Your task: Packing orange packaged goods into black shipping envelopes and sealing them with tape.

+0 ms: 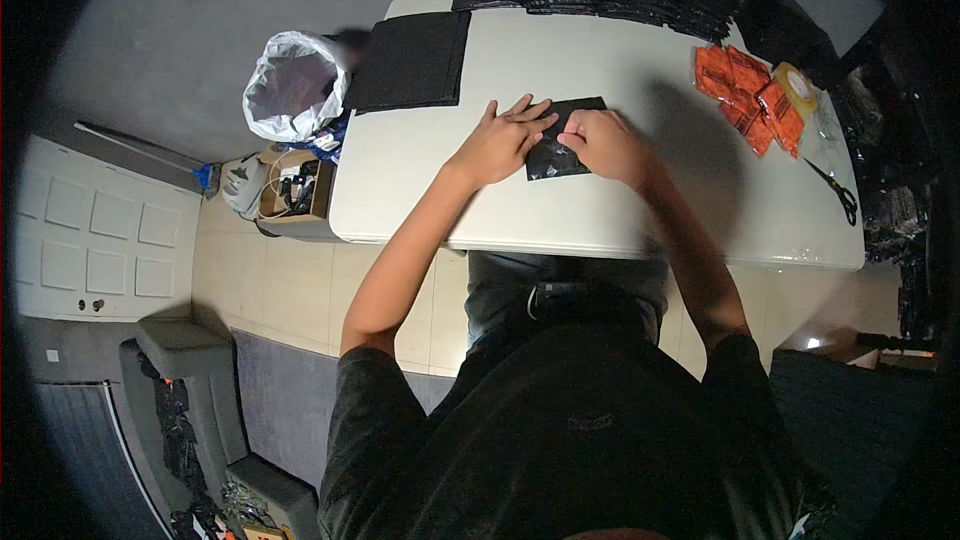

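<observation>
both hands (555, 145) cover part of the black pouch (560, 155).

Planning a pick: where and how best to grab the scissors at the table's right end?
Grip the scissors at the black handle loops, nearest the table front edge. They lie flat with blades pointing up-left toward the clear bag, so come from the front right, probably keeping off the blades.

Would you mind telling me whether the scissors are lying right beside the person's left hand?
No, the scissors lie near the table's right edge, well apart from the left hand, which rests on the black pouch.
</observation>
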{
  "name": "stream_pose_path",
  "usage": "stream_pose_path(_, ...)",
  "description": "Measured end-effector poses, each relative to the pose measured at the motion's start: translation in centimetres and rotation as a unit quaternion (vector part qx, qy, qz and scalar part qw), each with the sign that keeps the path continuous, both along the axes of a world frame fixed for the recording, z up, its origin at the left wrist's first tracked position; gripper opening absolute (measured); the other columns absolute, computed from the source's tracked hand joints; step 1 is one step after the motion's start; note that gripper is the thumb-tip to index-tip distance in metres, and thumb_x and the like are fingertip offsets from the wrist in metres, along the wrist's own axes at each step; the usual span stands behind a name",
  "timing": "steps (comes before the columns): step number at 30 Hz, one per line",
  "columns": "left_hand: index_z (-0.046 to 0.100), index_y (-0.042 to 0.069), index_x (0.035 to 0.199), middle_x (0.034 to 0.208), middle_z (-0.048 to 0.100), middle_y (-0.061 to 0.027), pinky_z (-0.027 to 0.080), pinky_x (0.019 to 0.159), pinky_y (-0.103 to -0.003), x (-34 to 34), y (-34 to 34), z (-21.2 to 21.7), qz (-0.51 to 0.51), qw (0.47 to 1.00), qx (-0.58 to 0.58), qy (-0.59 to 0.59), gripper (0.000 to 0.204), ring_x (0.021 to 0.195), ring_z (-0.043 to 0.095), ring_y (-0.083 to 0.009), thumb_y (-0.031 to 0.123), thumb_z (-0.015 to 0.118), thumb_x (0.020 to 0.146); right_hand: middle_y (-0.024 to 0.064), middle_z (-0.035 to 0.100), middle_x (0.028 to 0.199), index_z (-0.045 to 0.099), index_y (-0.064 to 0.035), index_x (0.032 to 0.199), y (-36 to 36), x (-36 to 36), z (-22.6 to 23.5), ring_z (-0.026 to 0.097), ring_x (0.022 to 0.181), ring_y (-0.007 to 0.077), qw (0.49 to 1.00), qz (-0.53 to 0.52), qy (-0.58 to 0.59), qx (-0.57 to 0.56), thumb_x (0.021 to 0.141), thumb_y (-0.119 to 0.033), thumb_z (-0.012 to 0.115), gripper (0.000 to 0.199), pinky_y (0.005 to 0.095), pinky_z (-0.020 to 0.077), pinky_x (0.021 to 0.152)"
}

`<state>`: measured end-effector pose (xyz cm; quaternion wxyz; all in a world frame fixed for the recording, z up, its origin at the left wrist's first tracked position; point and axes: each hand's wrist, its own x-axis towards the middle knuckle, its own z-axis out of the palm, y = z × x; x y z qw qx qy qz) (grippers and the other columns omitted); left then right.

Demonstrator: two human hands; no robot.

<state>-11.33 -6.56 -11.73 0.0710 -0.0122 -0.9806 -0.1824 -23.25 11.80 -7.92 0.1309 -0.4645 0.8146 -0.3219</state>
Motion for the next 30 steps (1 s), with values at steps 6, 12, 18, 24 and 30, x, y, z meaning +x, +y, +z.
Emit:
stream_pose_path(6,0.057,0.017,0.145,0.16,0.042,-0.006,0.026,0.116,-0.071,0.0,-0.2,-0.6,-0.004,1.0,-0.027,0.014,0.041,0.15,0.033,-0.034,0.025,0.045,0.106,0.0179,0.063,0.101,0.063,-0.0004,0.101,0.6,0.9,-1.4,0.061,0.098,0.037,0.991,0.041,0.122,-0.037,0.094,-0.016,0.068,0.018,0.0454,0.0497,0.087)
stream_pose_path(12,0.057,0.017,0.145,0.16,0.042,-0.0069,0.024,0.116,-0.071,-0.2,-0.4,-0.3,-0.013,0.999,-0.027,0.013,0.04,0.15,0.032,-0.0347,0.025,0.046,0.107,0.0127,0.058,0.111,0.064,-0.0007,0.101,1.2,1.2,-2.2,0.054,0.108,0.0318,0.952,0.077,0.267,-0.128,0.093,-0.012,0.066,0.014,0.0438,0.0476,0.093)
stream_pose_path(18,0.057,0.017,0.145,0.16,0.042,-0.0046,0.028,0.116,-0.069,-0.1,-1.1,-0.3,-0.027,0.999,-0.043,-0.001,0.041,0.15,0.034,-0.0332,0.026,0.043,0.108,0.0097,0.06,0.107,0.065,-0.001,0.098,1.7,0.2,-2.4,0.058,0.104,0.0274,0.949,0.147,0.234,-0.153,0.09,-0.009,0.067,0.012,0.0394,0.05,0.09)
stream_pose_path(24,0.057,0.017,0.144,0.161,0.041,-0.0041,0.025,0.118,-0.069,-0.2,-0.7,0.3,-0.032,0.999,-0.018,-0.006,0.04,0.15,0.033,-0.0323,0.024,0.043,0.107,0.0116,0.061,0.1,0.064,-0.0003,0.097,2.1,-0.6,-2.4,0.062,0.091,0.0297,0.94,0.169,0.213,-0.208,0.091,-0.008,0.067,0.01,0.0399,0.0511,0.081)
stream_pose_path(30,0.062,0.01,0.139,0.155,0.047,-0.0119,0.027,0.122,-0.059,-0.2,-0.7,0.9,-0.036,0.997,0.035,0.066,0.042,0.146,0.041,-0.0314,0.011,0.052,0.098,0.0126,0.065,0.094,0.063,0.0009,0.1,2.0,-0.6,-2.1,0.064,0.084,0.0269,0.975,0.134,0.097,-0.15,0.095,-0.009,0.066,0.012,0.0381,0.0517,0.078)
